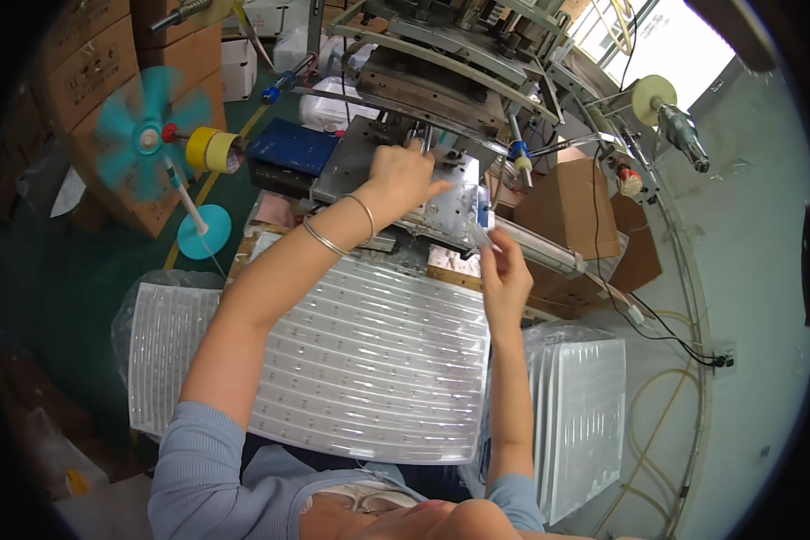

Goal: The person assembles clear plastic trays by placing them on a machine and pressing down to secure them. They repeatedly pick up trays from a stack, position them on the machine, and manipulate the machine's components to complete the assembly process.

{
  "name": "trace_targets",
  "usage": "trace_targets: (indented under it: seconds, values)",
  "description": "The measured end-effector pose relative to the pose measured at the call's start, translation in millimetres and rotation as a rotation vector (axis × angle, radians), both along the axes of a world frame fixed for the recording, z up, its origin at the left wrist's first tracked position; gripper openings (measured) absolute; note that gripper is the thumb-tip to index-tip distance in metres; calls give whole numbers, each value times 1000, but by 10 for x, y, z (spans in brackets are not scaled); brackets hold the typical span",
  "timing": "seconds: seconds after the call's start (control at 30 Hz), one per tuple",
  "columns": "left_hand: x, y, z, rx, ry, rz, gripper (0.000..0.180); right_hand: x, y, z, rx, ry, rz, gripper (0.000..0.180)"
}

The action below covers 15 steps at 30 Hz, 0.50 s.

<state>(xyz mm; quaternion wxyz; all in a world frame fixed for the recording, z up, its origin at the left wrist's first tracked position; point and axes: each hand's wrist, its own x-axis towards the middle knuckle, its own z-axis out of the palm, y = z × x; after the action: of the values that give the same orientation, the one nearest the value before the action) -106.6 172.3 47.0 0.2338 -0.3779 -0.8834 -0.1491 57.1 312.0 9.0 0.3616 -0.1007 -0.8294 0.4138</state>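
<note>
A small clear tube [482, 236] sits pinched in the right hand [504, 274] at the metal fixture plate [441, 193] — the left hand [403, 175], at eleven o'clock from it, presses loosely curled fingers onto that plate. Judged risk: the press head [432, 85] at twelve could nip fingers — or the tube could slip onto the ribbed plastic tray [378, 360] at six.

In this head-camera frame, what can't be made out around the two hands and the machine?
- Left hand: what its fingertips press on the grey metal machine bed is hidden by the hand.
- Right hand: the small clear piece it pinches is too small to identify.
- Clear ribbed plastic tray: its contents are lost in glare.
</note>
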Motion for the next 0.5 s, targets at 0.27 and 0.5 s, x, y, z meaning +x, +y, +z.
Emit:
trace_targets:
  seconds: [0.27, 0.5]
  values:
    - [513, -777, 51, 482, -43, -274, 24, -938, -280, 293, 622, 259, -23, 18]
    - [1315, -1631, -412, 427, -447, -280, 31, -1210, -189, 209, 518, 3, -84, 18]
